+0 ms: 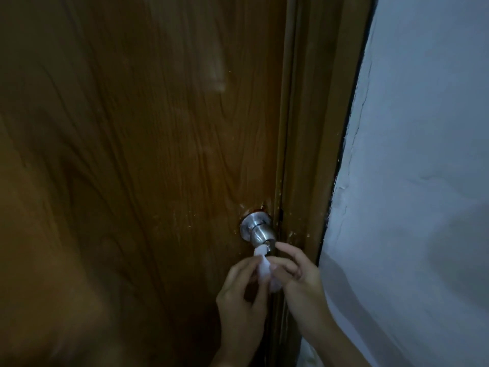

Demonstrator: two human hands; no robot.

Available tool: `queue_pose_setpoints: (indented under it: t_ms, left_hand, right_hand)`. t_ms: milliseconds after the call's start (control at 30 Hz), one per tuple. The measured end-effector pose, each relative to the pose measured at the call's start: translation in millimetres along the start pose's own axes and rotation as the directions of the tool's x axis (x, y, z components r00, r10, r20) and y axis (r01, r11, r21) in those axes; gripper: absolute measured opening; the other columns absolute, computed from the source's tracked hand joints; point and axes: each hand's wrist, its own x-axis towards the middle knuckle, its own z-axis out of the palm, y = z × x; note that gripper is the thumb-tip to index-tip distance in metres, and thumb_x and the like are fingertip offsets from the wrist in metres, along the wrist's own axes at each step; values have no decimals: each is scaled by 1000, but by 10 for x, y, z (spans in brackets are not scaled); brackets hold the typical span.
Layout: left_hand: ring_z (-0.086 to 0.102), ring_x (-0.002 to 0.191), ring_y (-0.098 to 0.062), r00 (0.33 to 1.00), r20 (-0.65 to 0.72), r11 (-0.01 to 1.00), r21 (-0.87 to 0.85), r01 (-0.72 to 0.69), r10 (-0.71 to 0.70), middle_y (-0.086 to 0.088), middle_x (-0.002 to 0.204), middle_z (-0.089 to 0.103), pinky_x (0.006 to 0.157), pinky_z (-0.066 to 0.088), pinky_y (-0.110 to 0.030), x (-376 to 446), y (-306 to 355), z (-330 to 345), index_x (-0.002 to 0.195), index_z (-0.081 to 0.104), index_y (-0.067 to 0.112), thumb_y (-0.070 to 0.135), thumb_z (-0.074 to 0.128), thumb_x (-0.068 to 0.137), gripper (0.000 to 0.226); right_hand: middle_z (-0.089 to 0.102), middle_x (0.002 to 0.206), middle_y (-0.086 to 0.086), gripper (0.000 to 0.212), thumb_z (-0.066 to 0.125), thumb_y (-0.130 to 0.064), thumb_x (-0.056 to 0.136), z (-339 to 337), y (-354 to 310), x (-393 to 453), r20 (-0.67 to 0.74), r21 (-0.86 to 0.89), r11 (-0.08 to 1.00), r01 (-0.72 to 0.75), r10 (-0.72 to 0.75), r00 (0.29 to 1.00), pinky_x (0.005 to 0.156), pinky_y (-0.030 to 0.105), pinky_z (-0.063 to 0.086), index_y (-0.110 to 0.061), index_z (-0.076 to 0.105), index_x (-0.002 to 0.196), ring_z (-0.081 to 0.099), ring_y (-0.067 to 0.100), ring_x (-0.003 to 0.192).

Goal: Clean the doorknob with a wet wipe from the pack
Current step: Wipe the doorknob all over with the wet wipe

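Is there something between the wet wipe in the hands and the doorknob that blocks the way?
Nothing visible does. The wet wipe, pinched between the left hand and right hand, already reaches the front end of the doorknob, with only bare door around it.

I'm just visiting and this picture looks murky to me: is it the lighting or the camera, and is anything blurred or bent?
Head view: dim light, so the wooden door looks dark, its left side smeared; the door frame bows from the wide lens; the wall is pale blue-grey with soft shadows; a faint highlight sits on the doorknob; wet wipe, left hand and right hand are fairly sharp.
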Motion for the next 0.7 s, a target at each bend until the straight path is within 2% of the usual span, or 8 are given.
queue_pose_setpoints:
  t_ms: [100, 167, 300, 400, 467, 533, 633, 700]
  left_hand:
    - [50, 99, 19, 999, -31, 1000, 10, 27, -27, 31, 102, 51, 75, 41, 2, 24, -1, -38, 113, 55, 31, 17, 64, 80, 37]
    - [51, 99, 18, 999, -47, 1000, 16, 7, -6, 19, 104, 59, 75, 42, 2, 14, -26, -68, 110, 57, 28, 11, 65, 79, 37]
    - [53, 91, 22, 963, -263, 998, -16, 64, -66, 0, 102, 67, 71, 40, 4, 109, -63, -117, 104, 67, 11, 7, 65, 79, 25]
    - [58, 90, 14, 960, -276, 998, -36, 44, -52, 2, 105, 65, 75, 43, 0, 340, -17, -114, 107, 66, 10, 8, 62, 82, 25]
    - [57, 99, 3, 984, -164, 995, 80, -56, 69, 0, 109, 65, 79, 45, -4, 508, 14, -67, 110, 63, 12, 7, 60, 84, 27]
    - [53, 107, -7, 985, 24, 968, 178, -175, 173, -3, 117, 63, 85, 38, -8, 617, 29, 15, 116, 60, 14, 5, 55, 86, 32]
    - [53, 112, -17, 889, 335, 847, 325, -421, 314, -4, 124, 60, 86, 39, -16, 664, -13, 101, 121, 56, 17, 5, 59, 83, 41]
    - [63, 99, -21, 817, 437, 728, 406, -553, 376, -5, 115, 65, 72, 50, -19, 673, -106, 117, 113, 61, 16, 3, 74, 67, 50]
  right_hand:
    - [75, 93, -4, 31, 59, -11, 84, -36, -53, -39, 118, -68, 997, -18, 26, 993, 87, 28, 46, -30, 58, 109, 65, 9, 98]
    - [75, 92, -1, 31, 57, -5, 85, -76, -75, -30, 146, -98, 995, -9, 24, 989, 82, 26, 52, -26, 59, 109, 67, 10, 93]
    - [68, 101, -3, 40, 48, 7, 86, -152, -55, 139, -4, -314, 938, 148, -157, 988, 79, 25, 56, -13, 54, 121, 66, 7, 88]
    - [57, 116, -8, 47, 50, 3, 87, -114, -86, 288, 66, -453, 861, 230, -225, 972, 76, 3, 47, -19, 48, 129, 53, 0, 102]
    - [51, 123, -9, 50, 49, 1, 89, -64, -90, 377, 132, -487, 829, 275, -241, 961, 82, 0, 39, -20, 43, 134, 46, 3, 114]
    - [52, 124, -10, 49, 47, -3, 91, -42, -48, 446, 165, -501, 817, 286, -234, 958, 95, 16, 39, -22, 39, 136, 46, 3, 116]
    - [58, 111, -14, 48, 46, -1, 91, -74, 35, 495, 176, -440, 857, 269, -212, 961, 86, 17, 45, -24, 43, 133, 55, -1, 103]
    - [58, 116, -10, 51, 46, 5, 88, -110, 72, 509, 171, -391, 883, 259, -207, 963, 88, 15, 47, -23, 44, 131, 55, 2, 110]
